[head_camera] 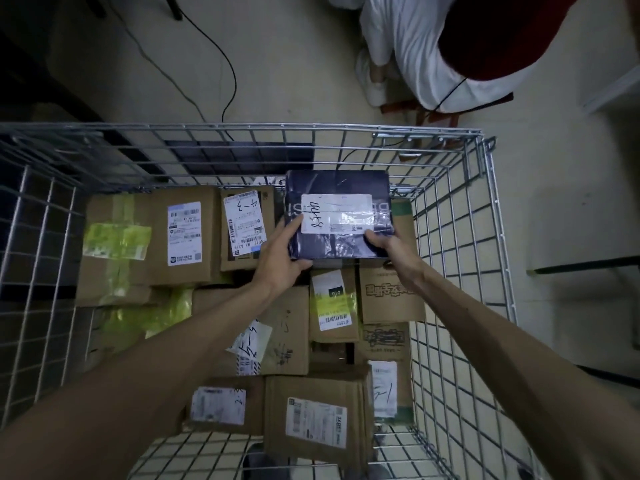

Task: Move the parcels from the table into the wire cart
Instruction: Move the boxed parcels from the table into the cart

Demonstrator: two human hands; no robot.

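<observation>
A dark blue parcel [337, 188] with a white label sits between my two hands, over the far right part of the wire cart [242, 128]. My left hand [280, 258] grips its near left corner, thumb on the label. My right hand [384, 245] holds its near right corner. Below lie several brown cardboard parcels, among them a large box [145, 237] with green tape at the far left and a labelled box [317, 415] at the near side. The table is out of view.
The cart's wire walls rise on all sides, the right wall [460, 271] close to my right forearm. Beyond the cart a person in white [415, 53] sits on a wooden stool. Black cables [228, 64] trail over the pale floor.
</observation>
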